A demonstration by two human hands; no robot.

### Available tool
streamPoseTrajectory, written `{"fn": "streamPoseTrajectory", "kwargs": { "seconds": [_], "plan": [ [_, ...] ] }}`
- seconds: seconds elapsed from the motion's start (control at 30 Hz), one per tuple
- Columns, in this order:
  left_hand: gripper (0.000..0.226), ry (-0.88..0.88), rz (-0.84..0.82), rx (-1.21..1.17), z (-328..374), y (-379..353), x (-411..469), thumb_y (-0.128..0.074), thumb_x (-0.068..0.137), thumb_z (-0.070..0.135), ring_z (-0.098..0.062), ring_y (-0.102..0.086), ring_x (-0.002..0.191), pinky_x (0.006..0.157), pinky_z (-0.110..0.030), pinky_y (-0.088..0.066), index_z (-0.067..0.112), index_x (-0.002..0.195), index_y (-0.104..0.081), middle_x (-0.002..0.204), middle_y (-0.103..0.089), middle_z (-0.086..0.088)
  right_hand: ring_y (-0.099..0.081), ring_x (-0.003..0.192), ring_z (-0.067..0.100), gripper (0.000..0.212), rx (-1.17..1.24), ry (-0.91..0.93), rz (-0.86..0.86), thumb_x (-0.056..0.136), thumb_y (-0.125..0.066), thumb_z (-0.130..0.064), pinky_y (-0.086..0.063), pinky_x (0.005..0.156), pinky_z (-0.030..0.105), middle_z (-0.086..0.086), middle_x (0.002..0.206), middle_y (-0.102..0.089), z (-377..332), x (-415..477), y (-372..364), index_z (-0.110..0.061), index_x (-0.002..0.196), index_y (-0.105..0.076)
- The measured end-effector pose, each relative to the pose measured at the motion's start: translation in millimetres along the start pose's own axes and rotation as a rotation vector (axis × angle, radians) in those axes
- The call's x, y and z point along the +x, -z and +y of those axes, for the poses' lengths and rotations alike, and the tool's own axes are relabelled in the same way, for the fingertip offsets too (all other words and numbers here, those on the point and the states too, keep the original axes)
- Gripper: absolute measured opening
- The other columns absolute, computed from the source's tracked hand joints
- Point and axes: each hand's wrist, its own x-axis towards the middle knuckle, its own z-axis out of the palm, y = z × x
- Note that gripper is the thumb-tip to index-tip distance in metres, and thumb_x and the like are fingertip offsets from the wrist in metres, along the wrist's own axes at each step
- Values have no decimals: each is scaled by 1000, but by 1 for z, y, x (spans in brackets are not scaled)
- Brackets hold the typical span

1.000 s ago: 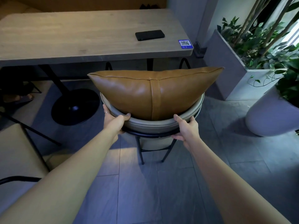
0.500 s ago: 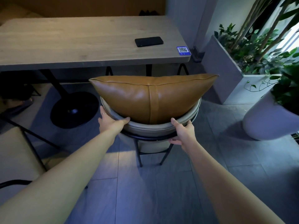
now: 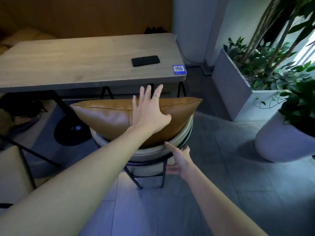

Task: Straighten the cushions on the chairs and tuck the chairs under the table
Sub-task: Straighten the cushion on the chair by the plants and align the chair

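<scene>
Change: left hand (image 3: 150, 113) has left the chair rim since 0.5 s ago and now lies flat on the cushion (image 3: 110, 120); right hand (image 3: 181, 159) is at about the same spot on the rim; view has shifted, chair sits lower in frame.
Left hand: palm down on the brown leather cushion, near its upper middle; fingers (image 3: 147, 92) spread wide and straight, tips reaching past the cushion's top edge; nothing gripped. Ring on one finger.
Right hand: at the chair's back rim, right side; thumb on top of the pale padded rim, fingers curled under it, loose hold on the rim rather than a tight clamp.
Cushion: stands on edge across the chair back, w/ seam running along the top, right corner pointing toward the planter.
Chair (image 3: 153, 150): round, pale padded rim, black metal legs; stands on the grey tile floor (image 3: 170, 210) just in front of the desk edge, seat not under the desk.
Desk (image 3: 68, 65): pale wood top, black pedestal base (image 3: 71, 133) below.
On desk: black phone (image 3: 145, 60), lying flat; blue QR sticker (image 3: 179, 69) at the near right corner.
Right of chair: grey planter box (image 3: 230, 86) w/ leafy plants; round white pot (image 3: 279, 145) nearer.
Far left: part of another pale chair (image 3: 12, 169).
</scene>
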Motion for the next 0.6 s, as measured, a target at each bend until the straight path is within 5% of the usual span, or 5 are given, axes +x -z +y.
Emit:
{"fn": "streamPoseTrajectory", "kwargs": {
  "seconds": [0.13, 0.3, 0.6],
  "plan": [
    [110, -57, -183, 37, 40, -26, 26, -73, 73, 65, -28, -3, 157, 123, -53, -1, 36, 160, -11, 171, -14, -6, -74, 90, 43, 121, 27, -3, -9, 80, -84, -56, -67, 74, 56, 24, 160, -44, -16, 17, 29, -42, 166, 0],
    [108, -90, -127, 224, 49, -56, 23, -71, 70, 72, -29, -16, 154, 122, -56, -7, 38, 158, -18, 165, -29, -4, -77, 84, 42, 100, -20, -83, -136, 77, -80, -64, -67, 65, 51, 31, 103, -70, -19, 27, 32, -21, 153, -31],
    [90, -123, -34, 257, 41, -77, 24, -69, 83, 58, -29, -18, 154, 122, -55, -5, 39, 158, -22, 166, -29, -4, -82, 70, 31, 81, -91, -31, -150, 79, -77, -64, -64, 54, 40, 26, 102, -73, -15, 43, 31, -21, 136, -38]
  ]
}}
